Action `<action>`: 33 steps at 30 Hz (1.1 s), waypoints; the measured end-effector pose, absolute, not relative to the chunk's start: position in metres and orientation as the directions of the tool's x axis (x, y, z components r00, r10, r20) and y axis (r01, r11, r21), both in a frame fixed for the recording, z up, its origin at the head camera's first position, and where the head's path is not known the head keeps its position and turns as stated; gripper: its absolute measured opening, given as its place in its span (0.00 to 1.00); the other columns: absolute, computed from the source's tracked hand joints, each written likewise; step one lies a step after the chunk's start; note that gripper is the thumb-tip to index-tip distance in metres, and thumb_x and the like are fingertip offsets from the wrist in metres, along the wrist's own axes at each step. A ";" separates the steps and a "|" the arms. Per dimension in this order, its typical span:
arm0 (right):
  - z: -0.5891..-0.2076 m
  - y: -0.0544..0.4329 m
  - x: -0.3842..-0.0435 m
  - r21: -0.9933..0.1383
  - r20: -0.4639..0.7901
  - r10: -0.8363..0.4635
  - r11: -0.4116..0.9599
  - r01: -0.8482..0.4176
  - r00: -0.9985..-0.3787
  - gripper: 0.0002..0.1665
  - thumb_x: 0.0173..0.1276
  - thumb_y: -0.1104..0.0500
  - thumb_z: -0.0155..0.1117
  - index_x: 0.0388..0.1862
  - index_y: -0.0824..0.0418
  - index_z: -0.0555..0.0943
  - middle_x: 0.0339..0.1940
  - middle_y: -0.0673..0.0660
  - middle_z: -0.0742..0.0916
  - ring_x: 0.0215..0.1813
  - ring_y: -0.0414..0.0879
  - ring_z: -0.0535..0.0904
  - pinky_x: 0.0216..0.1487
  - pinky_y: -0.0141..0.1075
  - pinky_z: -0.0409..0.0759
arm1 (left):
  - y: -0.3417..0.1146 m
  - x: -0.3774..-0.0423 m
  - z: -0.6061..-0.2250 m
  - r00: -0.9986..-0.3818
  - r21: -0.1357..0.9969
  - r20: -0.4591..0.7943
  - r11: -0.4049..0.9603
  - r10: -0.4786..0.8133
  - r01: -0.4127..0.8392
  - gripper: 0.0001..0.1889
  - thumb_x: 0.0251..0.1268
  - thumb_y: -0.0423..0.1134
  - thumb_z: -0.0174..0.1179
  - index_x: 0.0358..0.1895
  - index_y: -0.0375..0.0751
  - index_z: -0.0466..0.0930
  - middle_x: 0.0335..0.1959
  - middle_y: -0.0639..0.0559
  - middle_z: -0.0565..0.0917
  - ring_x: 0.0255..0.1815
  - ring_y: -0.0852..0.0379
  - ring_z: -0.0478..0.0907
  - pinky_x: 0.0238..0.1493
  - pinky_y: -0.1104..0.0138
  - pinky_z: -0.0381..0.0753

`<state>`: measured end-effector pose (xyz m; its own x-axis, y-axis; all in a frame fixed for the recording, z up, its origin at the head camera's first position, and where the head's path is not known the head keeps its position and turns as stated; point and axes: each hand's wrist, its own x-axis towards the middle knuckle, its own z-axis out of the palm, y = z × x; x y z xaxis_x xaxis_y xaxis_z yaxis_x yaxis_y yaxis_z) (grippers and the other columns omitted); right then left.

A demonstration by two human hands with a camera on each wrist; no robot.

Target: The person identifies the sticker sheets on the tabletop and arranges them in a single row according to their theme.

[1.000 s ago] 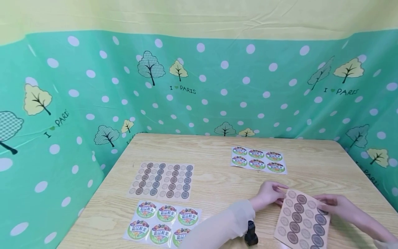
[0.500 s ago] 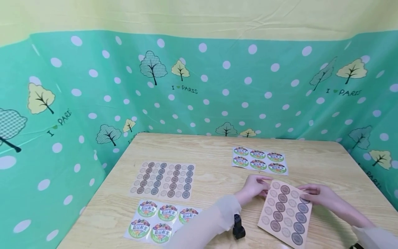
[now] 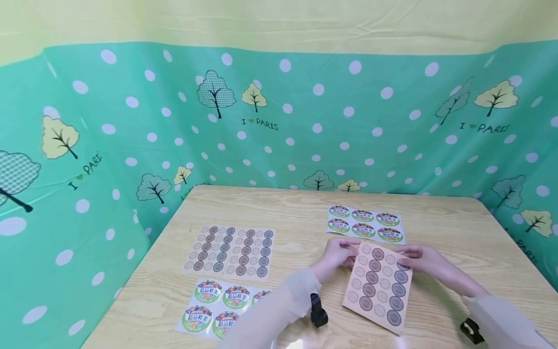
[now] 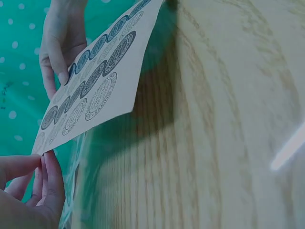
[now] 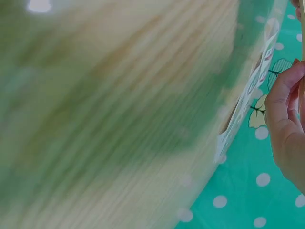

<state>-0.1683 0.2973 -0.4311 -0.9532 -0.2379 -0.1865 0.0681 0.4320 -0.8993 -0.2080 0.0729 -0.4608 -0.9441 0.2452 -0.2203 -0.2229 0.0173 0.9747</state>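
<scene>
Thumb and fingers of the left hand (image 3: 335, 257) are clamped on the far-left corner of a tan round-seal sticker sheet (image 3: 378, 291); I see the right hand (image 3: 422, 260) pinching its far-right corner. The sheet tilts above the wood-grain table (image 3: 444, 228), far edge raised; I can't tell whether its near edge touches. Beyond it I have a fruit-label sheet (image 3: 366, 224) lying flat, another round-seal sheet (image 3: 228, 253) well to the left.
</scene>
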 end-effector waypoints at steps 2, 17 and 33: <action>-0.430 0.293 -0.173 -0.895 -0.194 -0.237 0.441 0.072 -0.952 0.29 0.57 0.61 0.61 0.51 0.80 0.67 0.34 0.59 0.84 0.31 0.39 0.80 0.33 0.33 0.80 | 0.067 -0.211 -0.460 -0.946 0.978 -0.207 0.018 0.250 -0.209 0.14 0.49 0.24 0.57 0.41 0.37 0.81 0.24 0.46 0.82 0.17 0.61 0.75 0.24 0.67 0.81; -0.431 0.247 -0.208 -0.894 -0.194 -0.232 0.442 0.074 -0.953 0.25 0.56 0.61 0.63 0.50 0.76 0.71 0.31 0.58 0.84 0.29 0.42 0.80 0.30 0.34 0.80 | 0.017 -0.229 -0.458 -0.957 0.982 -0.190 0.022 0.218 -0.190 0.16 0.50 0.23 0.57 0.45 0.35 0.78 0.25 0.46 0.81 0.19 0.60 0.76 0.24 0.66 0.81; -0.428 0.200 -0.236 -0.870 -0.223 -0.217 0.483 0.094 -0.950 0.21 0.57 0.61 0.62 0.49 0.69 0.75 0.30 0.54 0.83 0.29 0.43 0.79 0.33 0.35 0.80 | -0.029 -0.244 -0.456 -0.970 0.978 -0.202 0.083 0.139 -0.192 0.18 0.50 0.23 0.56 0.48 0.34 0.76 0.27 0.44 0.81 0.18 0.60 0.75 0.24 0.66 0.81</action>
<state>-0.2360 0.2001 -0.4285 -0.9503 -0.2167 -0.2234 0.0943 0.4835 -0.8703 -0.2437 -0.0290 -0.4564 -0.9696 0.1386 -0.2016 -0.1916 0.0826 0.9780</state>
